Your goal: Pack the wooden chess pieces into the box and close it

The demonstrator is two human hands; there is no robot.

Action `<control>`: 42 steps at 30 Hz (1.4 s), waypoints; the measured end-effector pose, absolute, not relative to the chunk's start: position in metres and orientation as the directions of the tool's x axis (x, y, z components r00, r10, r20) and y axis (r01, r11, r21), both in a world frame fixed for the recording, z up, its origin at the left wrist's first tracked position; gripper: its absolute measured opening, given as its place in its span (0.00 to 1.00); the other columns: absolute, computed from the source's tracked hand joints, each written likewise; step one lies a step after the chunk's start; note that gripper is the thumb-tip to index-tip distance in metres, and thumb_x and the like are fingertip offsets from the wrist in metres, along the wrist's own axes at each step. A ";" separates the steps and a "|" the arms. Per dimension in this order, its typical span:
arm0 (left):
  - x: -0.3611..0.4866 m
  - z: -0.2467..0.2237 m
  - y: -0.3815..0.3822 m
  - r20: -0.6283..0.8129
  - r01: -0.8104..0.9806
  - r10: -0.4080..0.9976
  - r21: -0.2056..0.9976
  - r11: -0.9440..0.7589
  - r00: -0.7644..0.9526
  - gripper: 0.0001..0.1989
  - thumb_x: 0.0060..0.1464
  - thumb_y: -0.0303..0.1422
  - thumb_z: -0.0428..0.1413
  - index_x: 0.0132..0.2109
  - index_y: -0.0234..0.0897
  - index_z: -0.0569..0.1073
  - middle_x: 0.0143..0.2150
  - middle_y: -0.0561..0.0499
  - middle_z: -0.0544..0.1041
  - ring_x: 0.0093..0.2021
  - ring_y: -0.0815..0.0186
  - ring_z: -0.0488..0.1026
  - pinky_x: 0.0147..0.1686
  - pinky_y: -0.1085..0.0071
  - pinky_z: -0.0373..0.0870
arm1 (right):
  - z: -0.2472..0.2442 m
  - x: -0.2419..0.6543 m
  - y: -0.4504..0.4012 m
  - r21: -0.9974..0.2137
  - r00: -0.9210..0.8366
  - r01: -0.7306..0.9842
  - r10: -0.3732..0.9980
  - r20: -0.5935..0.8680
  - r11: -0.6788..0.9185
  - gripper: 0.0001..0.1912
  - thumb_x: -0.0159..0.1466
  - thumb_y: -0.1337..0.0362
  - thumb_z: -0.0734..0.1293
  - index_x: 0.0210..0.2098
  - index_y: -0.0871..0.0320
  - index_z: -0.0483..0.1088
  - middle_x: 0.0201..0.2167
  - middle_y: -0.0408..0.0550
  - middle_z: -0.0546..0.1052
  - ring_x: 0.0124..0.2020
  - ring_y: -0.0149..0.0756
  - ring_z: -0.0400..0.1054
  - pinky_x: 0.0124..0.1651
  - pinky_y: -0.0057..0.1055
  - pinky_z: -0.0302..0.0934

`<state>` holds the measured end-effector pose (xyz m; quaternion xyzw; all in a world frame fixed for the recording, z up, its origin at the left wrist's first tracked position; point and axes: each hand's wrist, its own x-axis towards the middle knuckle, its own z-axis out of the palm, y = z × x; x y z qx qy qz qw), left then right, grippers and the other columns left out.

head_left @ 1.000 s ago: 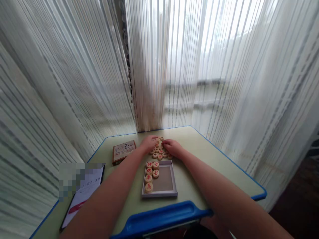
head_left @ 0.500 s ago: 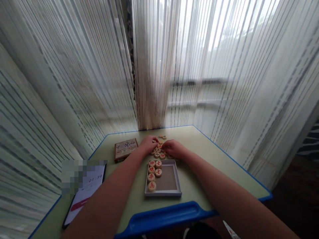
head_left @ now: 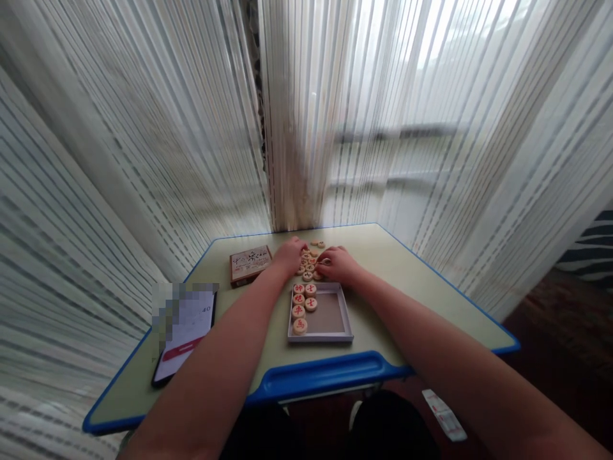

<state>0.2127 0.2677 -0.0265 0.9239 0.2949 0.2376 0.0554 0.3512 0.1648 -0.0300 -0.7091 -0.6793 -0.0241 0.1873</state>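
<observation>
A loose heap of round wooden Chinese chess pieces lies on the table beyond an open shallow box tray. My left hand is at the heap's left side, fingers curled in against the pieces; what they hold, if anything, is hidden. At the right side, the bent fingers of my right hand close on a pale chess piece, partly covered by them. Inside the tray, several red-lettered pieces stand face up in a left column, with two more beside its top.
A patterned box lid lies left of the heap. A phone rests near the table's left edge, beside my left forearm. The table has a blue rim and a blue front groove. Curtains hang behind.
The view has tilted down slightly, so everything sits higher in the picture. Both hands stay at the heap, fingers shifting a little among the pieces. The tray's pieces look unchanged.
</observation>
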 end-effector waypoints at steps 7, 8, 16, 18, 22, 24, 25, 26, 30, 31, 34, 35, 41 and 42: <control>0.207 -0.031 0.281 0.300 0.499 0.661 0.466 -0.731 0.688 0.19 0.40 0.21 0.53 0.43 0.32 0.70 0.31 0.51 0.73 0.31 0.68 0.69 0.34 0.73 0.66 | -0.028 0.350 0.163 -0.389 0.195 0.918 0.943 0.270 -0.079 0.11 0.53 0.61 0.66 0.35 0.57 0.74 0.33 0.47 0.75 0.43 0.39 0.62 0.47 0.32 0.55; 0.206 -0.031 0.281 0.288 0.492 0.671 0.497 -0.715 0.684 0.19 0.39 0.21 0.54 0.44 0.32 0.70 0.31 0.51 0.73 0.31 0.68 0.69 0.34 0.73 0.66 | -0.027 0.350 0.162 -0.409 0.194 0.910 0.939 0.282 -0.065 0.10 0.53 0.63 0.66 0.34 0.56 0.74 0.32 0.46 0.75 0.43 0.39 0.62 0.45 0.31 0.56; 0.198 -0.021 0.279 0.051 0.378 0.656 0.782 -0.495 0.753 0.22 0.37 0.17 0.51 0.45 0.29 0.68 0.36 0.46 0.77 0.35 0.68 0.73 0.35 0.73 0.70 | -0.028 0.354 0.162 -0.397 0.041 0.913 0.951 0.305 0.088 0.12 0.52 0.74 0.63 0.29 0.56 0.76 0.30 0.44 0.77 0.35 0.32 0.68 0.41 0.25 0.58; 0.195 -0.017 0.280 0.059 0.351 0.677 0.820 -0.452 0.734 0.21 0.38 0.17 0.50 0.44 0.29 0.69 0.38 0.45 0.77 0.38 0.68 0.73 0.38 0.73 0.70 | -0.028 0.355 0.162 -0.402 0.044 0.913 0.961 0.273 0.073 0.13 0.52 0.75 0.61 0.29 0.56 0.76 0.29 0.43 0.77 0.33 0.31 0.68 0.40 0.24 0.59; 0.188 -0.009 0.281 0.065 0.508 0.740 0.686 -0.520 0.670 0.17 0.38 0.18 0.48 0.37 0.30 0.72 0.38 0.47 0.77 0.40 0.66 0.73 0.39 0.74 0.69 | -0.030 0.357 0.166 -0.334 0.047 0.939 0.929 0.366 0.084 0.16 0.54 0.72 0.60 0.40 0.57 0.74 0.41 0.46 0.76 0.43 0.34 0.66 0.48 0.27 0.58; 0.185 -0.005 0.279 -0.039 0.614 0.715 0.548 -0.569 0.698 0.18 0.37 0.20 0.50 0.39 0.31 0.72 0.38 0.47 0.77 0.38 0.65 0.73 0.36 0.74 0.69 | -0.033 0.360 0.171 -0.267 0.000 0.957 0.923 0.386 0.112 0.19 0.58 0.67 0.60 0.48 0.57 0.69 0.50 0.47 0.70 0.52 0.36 0.61 0.55 0.31 0.52; 0.184 -0.003 0.278 -0.102 0.635 0.684 0.489 -0.597 0.722 0.20 0.36 0.21 0.51 0.41 0.32 0.72 0.39 0.47 0.76 0.38 0.64 0.73 0.35 0.74 0.69 | -0.033 0.361 0.172 -0.234 -0.030 0.965 0.933 0.359 0.121 0.20 0.60 0.64 0.59 0.51 0.56 0.67 0.53 0.46 0.68 0.54 0.36 0.58 0.57 0.33 0.49; 0.183 -0.002 0.277 -0.159 0.641 0.649 0.442 -0.627 0.744 0.24 0.35 0.22 0.52 0.45 0.32 0.70 0.40 0.47 0.76 0.38 0.64 0.72 0.35 0.75 0.68 | -0.034 0.362 0.174 -0.202 -0.055 0.972 0.947 0.317 0.124 0.20 0.61 0.62 0.58 0.52 0.55 0.65 0.54 0.45 0.67 0.56 0.36 0.56 0.59 0.34 0.47; 0.181 0.000 0.274 -0.235 0.655 0.612 0.290 -0.697 0.755 0.35 0.33 0.23 0.54 0.55 0.34 0.62 0.48 0.45 0.71 0.43 0.62 0.70 0.38 0.75 0.67 | -0.030 0.366 0.172 -0.096 -0.060 0.992 0.976 0.210 0.082 0.18 0.63 0.62 0.54 0.48 0.52 0.68 0.52 0.43 0.69 0.53 0.37 0.58 0.57 0.35 0.49; 0.181 0.001 0.273 -0.236 0.667 0.624 0.270 -0.694 0.745 0.35 0.34 0.23 0.54 0.55 0.34 0.61 0.48 0.45 0.71 0.43 0.62 0.70 0.37 0.74 0.67 | -0.028 0.366 0.171 -0.074 -0.039 0.996 0.975 0.221 0.057 0.17 0.63 0.62 0.54 0.47 0.53 0.69 0.50 0.44 0.70 0.51 0.38 0.59 0.55 0.35 0.51; 0.181 0.002 0.271 -0.221 0.679 0.643 0.284 -0.677 0.733 0.32 0.37 0.25 0.53 0.55 0.33 0.61 0.46 0.46 0.72 0.41 0.64 0.71 0.34 0.75 0.67 | -0.026 0.369 0.169 -0.042 -0.006 0.999 0.969 0.248 0.016 0.17 0.62 0.62 0.55 0.45 0.55 0.70 0.48 0.49 0.71 0.47 0.39 0.61 0.52 0.34 0.53; 0.181 0.002 0.270 -0.214 0.678 0.645 0.294 -0.674 0.734 0.31 0.38 0.26 0.53 0.54 0.34 0.62 0.46 0.46 0.72 0.41 0.64 0.71 0.34 0.75 0.67 | -0.026 0.370 0.169 -0.047 0.000 0.999 0.971 0.240 0.011 0.17 0.62 0.61 0.55 0.46 0.55 0.70 0.48 0.49 0.71 0.47 0.39 0.61 0.51 0.33 0.53; 0.184 0.001 0.269 -0.188 0.698 0.674 0.273 -0.662 0.714 0.29 0.37 0.33 0.56 0.51 0.33 0.65 0.46 0.45 0.73 0.41 0.63 0.71 0.35 0.74 0.67 | -0.025 0.372 0.170 -0.098 0.104 0.992 0.972 0.209 -0.085 0.15 0.60 0.57 0.58 0.39 0.55 0.73 0.40 0.50 0.75 0.44 0.40 0.63 0.45 0.32 0.56; 0.184 0.000 0.270 -0.181 0.701 0.680 0.271 -0.660 0.710 0.30 0.37 0.34 0.57 0.51 0.34 0.65 0.46 0.45 0.73 0.41 0.63 0.71 0.35 0.74 0.67 | -0.024 0.372 0.169 -0.108 0.121 0.989 0.969 0.215 -0.100 0.15 0.60 0.57 0.59 0.37 0.55 0.73 0.39 0.50 0.75 0.43 0.40 0.64 0.44 0.32 0.56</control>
